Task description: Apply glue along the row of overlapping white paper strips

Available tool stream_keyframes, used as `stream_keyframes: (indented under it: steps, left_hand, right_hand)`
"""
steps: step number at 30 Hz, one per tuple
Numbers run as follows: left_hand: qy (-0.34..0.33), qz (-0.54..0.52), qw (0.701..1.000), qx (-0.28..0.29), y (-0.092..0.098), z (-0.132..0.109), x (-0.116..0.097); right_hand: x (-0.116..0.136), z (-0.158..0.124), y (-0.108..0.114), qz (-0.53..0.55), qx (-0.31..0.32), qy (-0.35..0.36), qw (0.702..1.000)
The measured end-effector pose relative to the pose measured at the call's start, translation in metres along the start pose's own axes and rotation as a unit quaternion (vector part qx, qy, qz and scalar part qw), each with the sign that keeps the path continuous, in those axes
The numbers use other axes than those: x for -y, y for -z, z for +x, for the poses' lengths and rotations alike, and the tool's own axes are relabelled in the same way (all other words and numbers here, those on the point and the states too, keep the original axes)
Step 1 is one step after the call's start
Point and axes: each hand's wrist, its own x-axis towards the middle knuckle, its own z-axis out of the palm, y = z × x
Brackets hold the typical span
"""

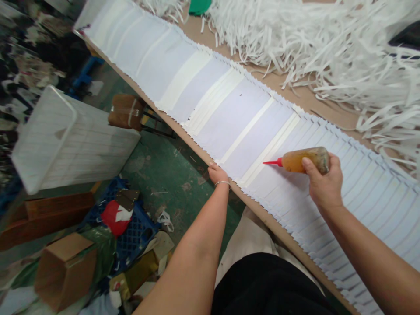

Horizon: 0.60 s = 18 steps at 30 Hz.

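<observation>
Right forearm [370, 249], hand [323, 181] clenching glue bottle [306, 160] over paper [236, 131], left hand [218, 173] empty at edge

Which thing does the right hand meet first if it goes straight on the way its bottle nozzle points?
Likely the left hand, resting on the near edge of the overlapping white paper strips, just past the tip of the amber plastic squeeze bottle with a red nozzle gripped in the right hand. Depth is unclear: the nozzle could touch the strips first.

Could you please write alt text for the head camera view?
A person's right hand holds a red-tipped squeeze bottle of amber liquid over a long row of overlapping white paper sheets, while the left hand rests at their near edge. Shredded white paper strips lie heaped beyond.
</observation>
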Motion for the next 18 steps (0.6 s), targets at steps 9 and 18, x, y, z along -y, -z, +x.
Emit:
stream_keyframes:
  steps: [9,18]
  left_hand:
    - [-0.009,0.017,1.0,0.008,-0.001,0.001,0.002]
    - [-0.018,0.028,0.999,-0.002,-0.002,0.002,0.003]
  right_hand:
    - [0.006,-0.059,-0.014,-0.062,0.068,0.031,0.995]
    - [0.008,-0.073,-0.014,-0.041,0.154,0.136,0.978]
